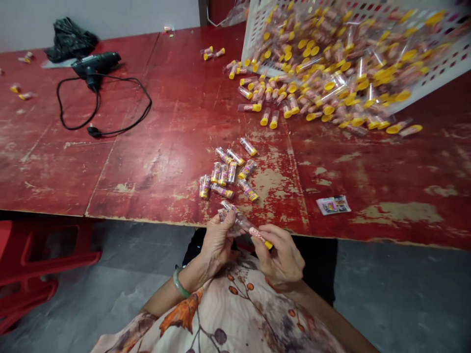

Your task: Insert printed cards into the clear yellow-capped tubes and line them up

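Observation:
My right hand (282, 256) pinches a clear tube (258, 234) with a yellow cap and small pink-and-white pieces inside. The tube is tilted, its cap toward my right fingers and its other end toward my left hand (217, 241). Between the thumb and fingers of that left hand is a clear plastic sleeve (238, 223) with printing, perhaps more than one. The sleeve meets the tube's end; how far it overlaps is unclear. Just beyond my hands lie several tubes with printed sleeves (222, 174). To the right rests a small stack of printed sleeves (333, 205).
A white perforated basket (253, 29) lies tipped at the back right, spilling many yellow-capped tubes (294, 103) onto the worn red table (172, 122). At the back left are a heat gun (96, 63) with its cord and a black plastic bag (69, 40). Red stools (55, 245) stand below left.

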The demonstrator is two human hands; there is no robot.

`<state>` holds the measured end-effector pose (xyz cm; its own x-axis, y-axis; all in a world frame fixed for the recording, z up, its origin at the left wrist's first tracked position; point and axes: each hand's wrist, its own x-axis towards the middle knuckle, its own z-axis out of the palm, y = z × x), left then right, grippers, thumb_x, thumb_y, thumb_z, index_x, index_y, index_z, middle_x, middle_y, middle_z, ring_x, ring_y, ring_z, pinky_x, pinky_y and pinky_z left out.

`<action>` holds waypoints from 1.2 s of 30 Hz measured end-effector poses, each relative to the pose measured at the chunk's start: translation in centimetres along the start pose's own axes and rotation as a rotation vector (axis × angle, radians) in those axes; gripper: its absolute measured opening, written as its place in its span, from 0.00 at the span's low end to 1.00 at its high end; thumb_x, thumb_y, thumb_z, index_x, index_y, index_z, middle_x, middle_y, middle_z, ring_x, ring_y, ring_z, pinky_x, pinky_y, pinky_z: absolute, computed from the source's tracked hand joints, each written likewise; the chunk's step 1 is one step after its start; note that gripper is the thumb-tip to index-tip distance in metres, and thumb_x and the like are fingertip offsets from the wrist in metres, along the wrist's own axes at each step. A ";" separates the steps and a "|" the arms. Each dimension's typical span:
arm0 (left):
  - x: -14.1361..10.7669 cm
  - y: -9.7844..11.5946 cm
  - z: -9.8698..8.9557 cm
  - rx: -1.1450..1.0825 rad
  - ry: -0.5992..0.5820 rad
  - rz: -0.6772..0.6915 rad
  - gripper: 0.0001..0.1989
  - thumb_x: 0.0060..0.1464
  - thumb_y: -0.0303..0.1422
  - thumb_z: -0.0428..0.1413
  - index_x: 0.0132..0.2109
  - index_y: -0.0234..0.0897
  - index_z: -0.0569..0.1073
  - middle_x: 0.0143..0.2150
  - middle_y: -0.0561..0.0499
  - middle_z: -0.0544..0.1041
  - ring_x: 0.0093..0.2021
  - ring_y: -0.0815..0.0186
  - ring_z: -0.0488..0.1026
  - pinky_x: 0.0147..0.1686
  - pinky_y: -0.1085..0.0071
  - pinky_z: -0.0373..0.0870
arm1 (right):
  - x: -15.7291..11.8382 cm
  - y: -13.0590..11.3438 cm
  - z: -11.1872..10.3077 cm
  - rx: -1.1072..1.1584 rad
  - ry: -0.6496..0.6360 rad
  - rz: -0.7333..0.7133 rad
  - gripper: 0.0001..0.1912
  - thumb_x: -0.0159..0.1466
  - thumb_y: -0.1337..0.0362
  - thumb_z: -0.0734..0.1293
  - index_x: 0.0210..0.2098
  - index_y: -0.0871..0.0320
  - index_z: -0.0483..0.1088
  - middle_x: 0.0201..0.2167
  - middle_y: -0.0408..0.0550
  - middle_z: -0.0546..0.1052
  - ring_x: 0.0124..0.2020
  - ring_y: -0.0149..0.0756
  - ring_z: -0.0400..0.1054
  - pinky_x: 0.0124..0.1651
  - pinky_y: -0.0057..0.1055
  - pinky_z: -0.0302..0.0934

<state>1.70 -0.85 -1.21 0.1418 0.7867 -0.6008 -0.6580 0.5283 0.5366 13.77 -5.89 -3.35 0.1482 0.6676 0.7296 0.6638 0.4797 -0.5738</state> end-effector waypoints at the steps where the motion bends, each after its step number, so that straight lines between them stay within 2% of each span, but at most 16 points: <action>1: 0.1 0.1 0.0 -0.022 -0.001 -0.001 0.18 0.34 0.38 0.70 0.27 0.32 0.72 0.25 0.53 0.75 0.24 0.70 0.72 0.29 0.72 0.72 | 0.0 0.0 0.0 0.037 0.000 0.030 0.17 0.56 0.77 0.70 0.44 0.60 0.70 0.36 0.50 0.76 0.37 0.38 0.73 0.36 0.34 0.73; 6: 0.4 0.3 0.0 -0.073 0.010 -0.007 0.18 0.35 0.37 0.70 0.30 0.32 0.74 0.27 0.52 0.77 0.28 0.69 0.74 0.33 0.71 0.72 | -0.1 0.0 -0.4 0.039 0.007 0.028 0.18 0.54 0.78 0.71 0.44 0.61 0.71 0.36 0.50 0.77 0.37 0.38 0.74 0.36 0.34 0.73; 10: 0.3 0.2 -0.1 -0.050 -0.036 0.012 0.16 0.38 0.38 0.69 0.30 0.32 0.74 0.26 0.53 0.76 0.25 0.72 0.72 0.30 0.75 0.71 | 0.6 -0.4 -0.6 -0.030 0.042 -0.005 0.18 0.54 0.78 0.72 0.43 0.60 0.71 0.37 0.49 0.77 0.36 0.37 0.74 0.36 0.32 0.73; 13: 0.1 0.1 -0.1 -0.018 -0.032 0.016 0.17 0.37 0.38 0.69 0.30 0.32 0.75 0.26 0.53 0.77 0.25 0.72 0.72 0.28 0.75 0.71 | 0.9 -0.3 -0.7 -0.073 0.037 -0.032 0.18 0.55 0.76 0.72 0.44 0.59 0.71 0.37 0.49 0.77 0.35 0.36 0.74 0.36 0.32 0.73; 20: -0.3 -0.3 0.2 0.045 0.025 0.084 0.16 0.33 0.36 0.70 0.28 0.33 0.75 0.23 0.55 0.75 0.22 0.72 0.70 0.26 0.75 0.69 | 0.1 0.3 -1.6 -0.218 -0.105 -0.195 0.26 0.54 0.72 0.73 0.51 0.56 0.67 0.42 0.50 0.76 0.38 0.38 0.74 0.39 0.33 0.74; 23: -0.4 -0.4 0.0 0.090 -0.003 0.083 0.15 0.34 0.37 0.70 0.27 0.32 0.75 0.22 0.54 0.75 0.20 0.72 0.70 0.24 0.75 0.68 | 0.0 0.1 -1.3 -0.149 -0.072 -0.140 0.25 0.56 0.72 0.72 0.51 0.56 0.67 0.40 0.50 0.77 0.38 0.38 0.74 0.38 0.34 0.74; 26: -0.6 -0.5 -0.2 0.108 -0.061 0.056 0.14 0.35 0.35 0.70 0.28 0.32 0.77 0.25 0.51 0.78 0.23 0.70 0.73 0.28 0.73 0.70 | -0.2 0.0 -0.6 -0.129 -0.018 -0.083 0.24 0.55 0.73 0.73 0.50 0.57 0.67 0.39 0.51 0.77 0.37 0.38 0.74 0.37 0.33 0.73; 30: -0.8 -0.6 -0.4 0.128 -0.124 0.042 0.13 0.36 0.31 0.70 0.31 0.33 0.78 0.28 0.51 0.79 0.26 0.71 0.73 0.30 0.75 0.69 | -0.1 0.2 0.2 -0.111 -0.001 -0.098 0.26 0.54 0.72 0.74 0.50 0.59 0.66 0.40 0.53 0.76 0.38 0.39 0.74 0.39 0.32 0.72; 32: -0.8 -0.4 -0.4 0.139 -0.142 0.039 0.13 0.37 0.31 0.69 0.33 0.33 0.78 0.29 0.51 0.79 0.27 0.71 0.73 0.32 0.74 0.69 | 0.4 0.5 0.0 0.003 -0.059 -0.080 0.24 0.56 0.69 0.73 0.51 0.60 0.66 0.41 0.55 0.74 0.41 0.41 0.73 0.41 0.35 0.71; 34: -0.8 0.0 -0.4 0.156 -0.142 0.031 0.14 0.39 0.32 0.69 0.35 0.33 0.79 0.31 0.49 0.80 0.28 0.69 0.73 0.35 0.72 0.70 | 0.9 0.9 -0.6 0.154 -0.214 -0.023 0.20 0.61 0.65 0.69 0.52 0.61 0.66 0.44 0.57 0.72 0.45 0.44 0.71 0.43 0.39 0.71; 36: -0.8 0.4 -0.4 0.176 -0.144 0.011 0.15 0.39 0.34 0.68 0.36 0.32 0.79 0.32 0.48 0.80 0.29 0.68 0.74 0.37 0.70 0.71 | 1.3 1.3 -1.2 0.238 -0.349 0.031 0.17 0.63 0.66 0.65 0.52 0.60 0.66 0.46 0.58 0.71 0.47 0.44 0.69 0.44 0.41 0.70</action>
<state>1.04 -1.40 -0.76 0.2480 0.8236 -0.5101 -0.5225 0.5571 0.6455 15.70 -5.10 -2.66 -0.1191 0.8170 0.5643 0.4694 0.5471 -0.6931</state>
